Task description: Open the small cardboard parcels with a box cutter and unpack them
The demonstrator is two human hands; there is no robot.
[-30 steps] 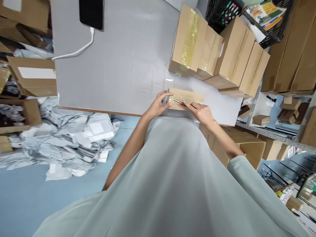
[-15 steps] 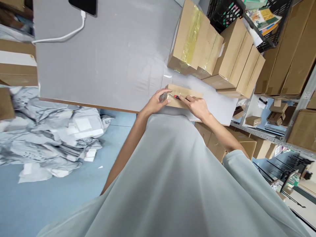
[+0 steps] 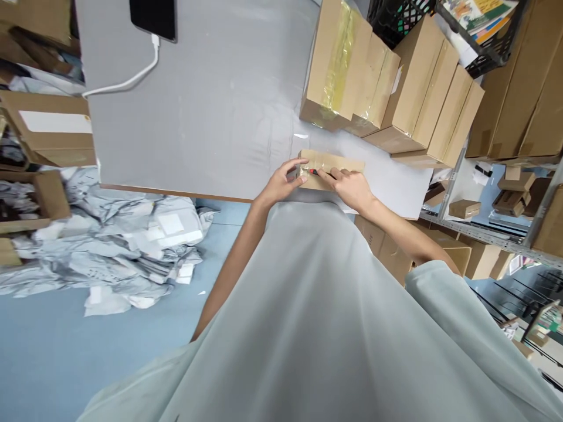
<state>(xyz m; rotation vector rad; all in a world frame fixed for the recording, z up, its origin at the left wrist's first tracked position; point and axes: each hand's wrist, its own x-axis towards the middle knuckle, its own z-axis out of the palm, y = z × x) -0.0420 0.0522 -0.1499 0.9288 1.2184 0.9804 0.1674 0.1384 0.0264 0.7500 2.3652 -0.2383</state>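
Note:
A small cardboard box (image 3: 328,159) with clear tape on it lies near the front edge of the grey table (image 3: 197,117). My left hand (image 3: 281,180) grips the box's left end, thumb on the near side and fingers on the far side. In my right hand (image 3: 349,186) is a small red and black box cutter (image 3: 314,172), its tip at the taped top by the left end. The index finger stretches along the tool. The blade itself is too small to make out.
Taped cardboard boxes (image 3: 336,64) stand in a row behind the small box. A phone (image 3: 153,17) with a white cable (image 3: 127,85) lies at the far left. Grey plastic bags (image 3: 132,246) cover the floor at left. Metal shelving (image 3: 484,231) stands at right.
The view has shifted slightly, so the surroundings sit farther right. The box cutter's tip has moved a little along the box; both hands keep their grips.

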